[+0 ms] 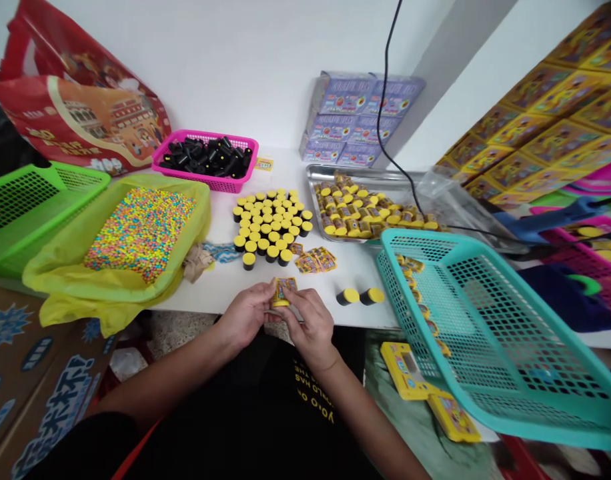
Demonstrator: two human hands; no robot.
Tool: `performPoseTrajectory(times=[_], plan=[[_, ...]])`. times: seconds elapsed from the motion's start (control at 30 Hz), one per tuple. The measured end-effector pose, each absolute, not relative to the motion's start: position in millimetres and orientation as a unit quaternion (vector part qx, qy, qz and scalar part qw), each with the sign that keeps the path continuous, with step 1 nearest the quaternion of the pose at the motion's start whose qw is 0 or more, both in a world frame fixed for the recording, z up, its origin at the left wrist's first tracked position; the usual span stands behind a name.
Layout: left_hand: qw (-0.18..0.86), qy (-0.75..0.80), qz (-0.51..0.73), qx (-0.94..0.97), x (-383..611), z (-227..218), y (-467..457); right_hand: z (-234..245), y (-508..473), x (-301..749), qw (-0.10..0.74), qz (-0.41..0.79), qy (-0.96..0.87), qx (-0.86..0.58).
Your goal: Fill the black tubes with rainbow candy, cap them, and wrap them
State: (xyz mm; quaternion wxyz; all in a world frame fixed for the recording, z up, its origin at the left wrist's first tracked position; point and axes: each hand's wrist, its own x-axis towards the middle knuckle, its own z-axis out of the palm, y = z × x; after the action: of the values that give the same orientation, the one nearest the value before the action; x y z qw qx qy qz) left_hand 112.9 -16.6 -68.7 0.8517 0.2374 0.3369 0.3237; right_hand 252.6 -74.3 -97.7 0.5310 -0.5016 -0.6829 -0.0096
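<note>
At the front edge of the table, my left hand (249, 312) and my right hand (310, 321) are both closed on a small canister (284, 292) wrapped in a colourful printed label, its yellow end toward me. My right thumb and fingers press on the label; my left fingers grip the other side. Beyond the hands lies a fanned stack of printed labels (316, 259). Many black canisters with yellow lids (270, 223) stand upright in a cluster behind. To the right of my hands, two more black canisters (359, 297) lie tilted or on their sides.
A yellow-lined basket of coloured candies (140, 230) and a green basket (15, 213) are at left. Behind are a pink basket of black canisters (205, 157) and a metal tray (313, 177) of labelled canisters. A turquoise basket (465, 393) overhangs the right edge. A black cable (380, 120) hangs down.
</note>
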Motion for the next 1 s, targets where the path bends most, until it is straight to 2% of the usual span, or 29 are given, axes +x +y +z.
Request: performPoseTrajectory(times=[0.13, 0.37, 0.57, 0.77, 1.0], plan=[[0.833, 0.367, 0.351, 0.219, 117.7, -76.1, -19.0, -101.0, -73.0, 250.2, 0.545, -0.014, -0.680, -0.490], [0.846, 0.358, 0.324, 0.225, 119.0, -81.2, -21.7, -99.3, -73.3, 251.7, 0.561, -0.045, -0.675, -0.477], [0.853, 0.352, 0.309, 0.232, 118.7, -74.5, -18.4, -98.0, -73.6, 251.9, 0.573, -0.005, -0.662, -0.484], [0.865, 0.334, 0.290, 0.238, 119.0, -73.7, -16.8, -104.3, -75.9, 252.9, 0.547, -0.063, -0.685, -0.477], [0.831, 0.362, 0.319, 0.276, 118.5, -67.3, -17.6, -79.7, -82.5, 260.4, 0.538, 0.089, -0.582, -0.603]])
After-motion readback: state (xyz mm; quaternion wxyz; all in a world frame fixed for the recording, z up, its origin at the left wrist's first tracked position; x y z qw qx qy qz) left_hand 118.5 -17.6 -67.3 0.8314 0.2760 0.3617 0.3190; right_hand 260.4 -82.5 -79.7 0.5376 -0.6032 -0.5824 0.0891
